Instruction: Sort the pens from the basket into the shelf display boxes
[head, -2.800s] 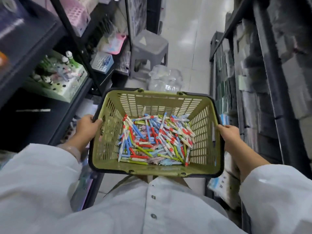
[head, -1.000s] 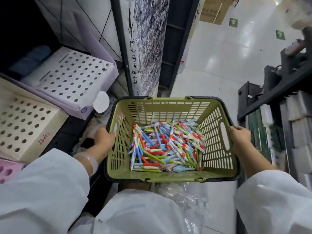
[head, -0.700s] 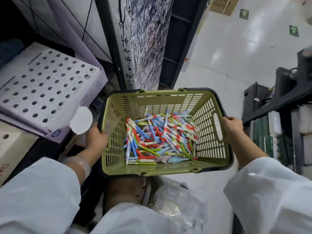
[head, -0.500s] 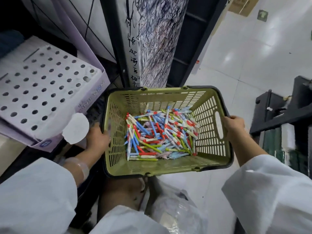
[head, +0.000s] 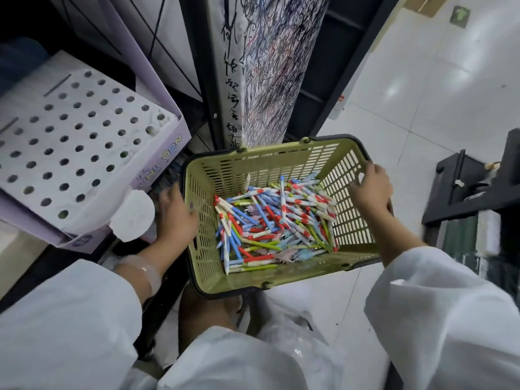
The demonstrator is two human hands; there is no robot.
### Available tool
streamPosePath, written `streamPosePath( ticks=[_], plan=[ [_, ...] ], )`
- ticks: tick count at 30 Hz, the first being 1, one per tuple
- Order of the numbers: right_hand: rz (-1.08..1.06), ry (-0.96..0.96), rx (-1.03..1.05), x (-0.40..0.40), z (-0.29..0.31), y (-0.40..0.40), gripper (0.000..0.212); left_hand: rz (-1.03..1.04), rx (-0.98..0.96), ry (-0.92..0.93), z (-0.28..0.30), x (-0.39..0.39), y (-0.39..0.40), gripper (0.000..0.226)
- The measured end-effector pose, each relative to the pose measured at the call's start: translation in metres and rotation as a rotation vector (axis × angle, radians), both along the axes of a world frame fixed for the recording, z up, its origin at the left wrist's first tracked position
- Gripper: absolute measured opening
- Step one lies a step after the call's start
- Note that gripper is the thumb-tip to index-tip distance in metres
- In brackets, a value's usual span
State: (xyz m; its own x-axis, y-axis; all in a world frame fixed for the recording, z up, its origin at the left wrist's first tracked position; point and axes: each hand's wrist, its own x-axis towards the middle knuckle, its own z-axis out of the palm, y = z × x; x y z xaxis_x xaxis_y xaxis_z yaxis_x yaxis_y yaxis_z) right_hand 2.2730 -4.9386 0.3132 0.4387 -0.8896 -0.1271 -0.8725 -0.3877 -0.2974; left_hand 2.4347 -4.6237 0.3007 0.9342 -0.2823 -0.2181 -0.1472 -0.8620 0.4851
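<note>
An olive-green plastic basket [head: 261, 161] with a black rim is held over the floor in front of me. A heap of several pens [head: 274, 220] in red, blue, green and white lies in its bottom. My left hand [head: 176, 215] grips the basket's left wall from outside. My right hand [head: 371, 190] holds the right rim by the handle slot. To the left, on the shelf, a lilac display box [head: 81, 153] shows a white top full of round holes, all of them bare.
A scribbled-on white post [head: 270, 71] and black shelf uprights stand just behind the basket. A black rack [head: 475, 192] is at the right. White tiled floor [head: 422, 94] lies beyond. A crumpled clear plastic bag [head: 292, 327] lies below the basket.
I walked down the aisle with the basket to the lilac box with holes. The basket has tilted and turned slightly, and my right hand has shifted onto the rim near the handle slot.
</note>
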Motion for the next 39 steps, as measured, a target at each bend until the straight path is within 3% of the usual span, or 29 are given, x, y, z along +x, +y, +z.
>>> streamPosePath(
  ticks=[2, 7, 13, 17, 21, 25, 29, 36, 39],
  plan=[
    [0.160, -0.027, 0.102, 0.013, -0.007, 0.028, 0.050, -0.189, -0.024, -0.087, 0.010, -0.009, -0.006, 0.052],
    [0.547, 0.259, 0.308, 0.025, -0.045, 0.075, 0.044, -0.623, -0.084, 0.190, 0.000, -0.039, -0.002, 0.042],
    [0.691, 0.542, 0.252, 0.036, -0.085, 0.068, 0.046, -0.589, 0.087, 0.285, -0.029, -0.049, -0.007, 0.040],
    [0.872, 0.618, 0.168, 0.048, -0.114, 0.067, 0.068, -0.547, 0.093, 0.283, -0.035, -0.059, -0.024, 0.039],
    [1.023, 0.805, 0.089, 0.050, -0.128, 0.070, 0.087, -0.393, -0.019, 0.268, -0.024, -0.070, -0.031, 0.038],
    [1.040, 0.763, -0.047, 0.046, -0.143, 0.068, 0.099, -0.296, -0.087, 0.250, -0.022, -0.080, -0.035, 0.037],
    [0.993, 0.637, 0.111, 0.047, -0.145, 0.053, 0.098, -0.259, -0.056, 0.164, -0.036, -0.087, -0.036, 0.035],
    [0.851, 0.394, 0.267, 0.045, -0.111, 0.027, 0.061, -0.212, -0.023, 0.110, -0.041, -0.097, -0.047, 0.030],
    [0.716, 0.186, 0.488, 0.044, -0.087, 0.013, 0.052, -0.168, -0.122, 0.149, -0.039, -0.098, -0.057, 0.027]
  ],
)
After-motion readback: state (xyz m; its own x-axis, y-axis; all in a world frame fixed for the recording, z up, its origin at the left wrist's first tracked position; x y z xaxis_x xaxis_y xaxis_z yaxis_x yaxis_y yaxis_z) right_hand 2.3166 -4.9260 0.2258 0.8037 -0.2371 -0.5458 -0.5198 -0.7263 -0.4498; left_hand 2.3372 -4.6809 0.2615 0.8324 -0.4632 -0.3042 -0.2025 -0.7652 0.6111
